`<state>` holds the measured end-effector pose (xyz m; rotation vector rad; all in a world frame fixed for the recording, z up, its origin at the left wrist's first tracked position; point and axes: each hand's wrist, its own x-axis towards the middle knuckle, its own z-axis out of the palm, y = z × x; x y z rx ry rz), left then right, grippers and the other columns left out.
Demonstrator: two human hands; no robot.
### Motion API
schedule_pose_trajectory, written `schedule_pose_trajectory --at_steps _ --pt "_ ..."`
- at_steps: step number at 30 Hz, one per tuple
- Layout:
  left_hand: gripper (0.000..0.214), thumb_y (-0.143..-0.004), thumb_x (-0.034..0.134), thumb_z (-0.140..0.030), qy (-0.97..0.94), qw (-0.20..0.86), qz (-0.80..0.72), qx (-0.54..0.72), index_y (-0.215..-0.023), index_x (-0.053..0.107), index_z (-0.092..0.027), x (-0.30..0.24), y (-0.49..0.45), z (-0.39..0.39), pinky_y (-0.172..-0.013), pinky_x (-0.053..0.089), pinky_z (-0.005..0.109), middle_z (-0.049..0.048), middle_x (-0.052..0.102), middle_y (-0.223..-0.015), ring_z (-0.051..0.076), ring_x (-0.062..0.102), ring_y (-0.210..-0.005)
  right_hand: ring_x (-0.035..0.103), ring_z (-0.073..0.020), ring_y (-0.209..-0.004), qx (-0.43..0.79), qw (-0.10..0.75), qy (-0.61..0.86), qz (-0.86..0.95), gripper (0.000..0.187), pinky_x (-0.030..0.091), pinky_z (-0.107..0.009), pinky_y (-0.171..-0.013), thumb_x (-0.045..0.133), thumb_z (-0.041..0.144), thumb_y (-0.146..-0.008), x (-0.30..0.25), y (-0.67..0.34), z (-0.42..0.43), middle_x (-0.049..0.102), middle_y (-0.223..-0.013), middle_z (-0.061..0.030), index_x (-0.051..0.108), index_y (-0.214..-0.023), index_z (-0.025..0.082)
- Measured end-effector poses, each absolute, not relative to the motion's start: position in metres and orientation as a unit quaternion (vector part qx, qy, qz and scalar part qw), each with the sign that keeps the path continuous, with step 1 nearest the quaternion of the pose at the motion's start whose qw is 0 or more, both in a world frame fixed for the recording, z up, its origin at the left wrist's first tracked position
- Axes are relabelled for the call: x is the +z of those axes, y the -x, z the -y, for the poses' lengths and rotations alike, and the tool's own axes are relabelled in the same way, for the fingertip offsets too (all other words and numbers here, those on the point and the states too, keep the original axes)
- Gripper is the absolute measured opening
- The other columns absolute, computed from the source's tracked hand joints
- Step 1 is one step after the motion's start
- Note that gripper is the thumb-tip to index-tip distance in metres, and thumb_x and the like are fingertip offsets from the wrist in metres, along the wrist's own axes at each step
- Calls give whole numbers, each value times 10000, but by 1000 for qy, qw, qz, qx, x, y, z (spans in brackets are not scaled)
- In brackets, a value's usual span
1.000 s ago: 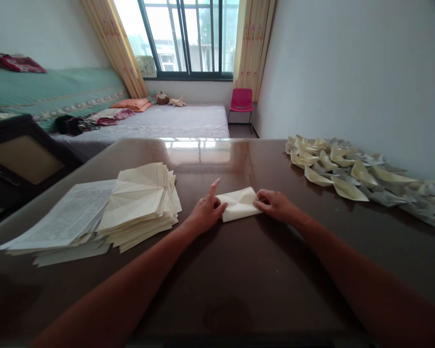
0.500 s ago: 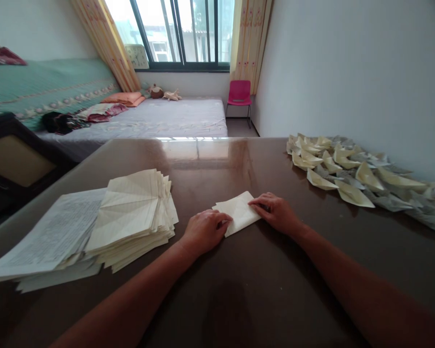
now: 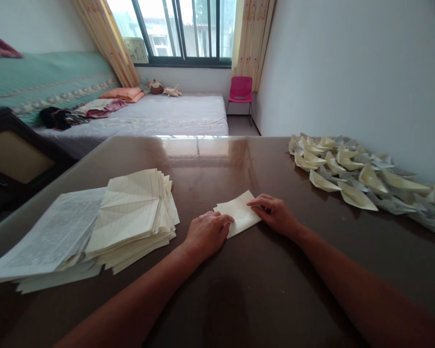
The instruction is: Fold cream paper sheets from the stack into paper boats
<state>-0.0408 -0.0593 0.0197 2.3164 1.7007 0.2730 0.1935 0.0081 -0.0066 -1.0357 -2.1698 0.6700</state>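
Observation:
A small folded sheet of cream paper (image 3: pixel 239 215) lies on the brown table, tilted a little, between my two hands. My left hand (image 3: pixel 209 231) is closed on its left end, thumb on top and the other fingers curled at the edge. At the right end, my right hand (image 3: pixel 271 212) pinches the paper's edge between thumb and fingertips. Left of my left hand is a thick stack of creased cream sheets (image 3: pixel 130 208). The undersides of the fingers are hidden.
Printed white sheets (image 3: pixel 47 237) lie beside the stack, at the table's left. Many folded paper boats (image 3: pixel 358 193) are heaped along the wall on the right. Beyond the glossy table (image 3: pixel 203 174) are a bed (image 3: pixel 188 113) and a pink chair (image 3: pixel 240 91).
The view has tipped and shifted slightly. Both hands stay at the folded paper, with only a small movement of the right fingers along its edge.

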Motion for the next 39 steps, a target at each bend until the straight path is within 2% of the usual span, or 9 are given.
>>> schedule_pose_trajectory --at_steps 16,19,22,25,29,33,39 --pt "306 -925 390 -282 -798 117 -587 66 -1104 633 -336 25 39 61 -757 468 308 21 697 -958 219 644 -930 636 -158 -796 154 246 474 831 191 456 -262 -761 523 327 -893 -8 -179 -4 665 -951 -28 695 -935 255" --pt "311 -911 413 -283 -792 102 -601 42 -1124 626 -360 26 40 62 -722 477 333 23 708 -898 228 659 -832 635 -152 -799 140 239 478 834 195 450 -253 -738 513 336 -901 -8 -178 -4 656 -978 -25 691 -940 264" --pt "294 -928 398 -307 -799 63 -597 36 -1065 659 -302 27 40 63 -708 490 344 48 699 -842 236 644 -825 633 -150 -802 125 227 481 838 204 441 -248 -710 500 342 -911 -10 -177 -4 653 -995 -21 683 -961 267" --pt "327 -959 348 -271 -846 27 -526 89 -1077 651 -229 26 36 64 -851 492 341 72 682 -1023 231 582 -1053 632 -145 -799 116 220 481 840 206 434 -244 -703 493 340 -918 -10 -177 -5 653 -1002 -16 679 -965 266" --pt "407 -977 349 -325 -891 51 -432 132 -1340 479 -194 15 30 68 -1107 345 357 64 506 -1401 212 375 -1351 631 -144 -790 108 217 486 839 205 425 -240 -685 497 341 -915 -9 -176 -4 658 -1001 -18 681 -958 262" --pt "558 -967 336 -483 -900 82 -419 88 -1454 313 -213 3 28 70 -1161 254 397 58 338 -1524 218 247 -1428 631 -145 -793 109 220 491 836 203 420 -240 -687 493 338 -915 -9 -174 -3 660 -991 -14 678 -944 261" --pt "607 -950 351 -525 -904 96 -416 34 -1491 228 -279 6 30 71 -1170 202 436 65 228 -1566 251 156 -1452 626 -143 -775 112 214 500 832 190 410 -239 -666 500 332 -909 -8 -173 -3 655 -991 -17 671 -943 259"
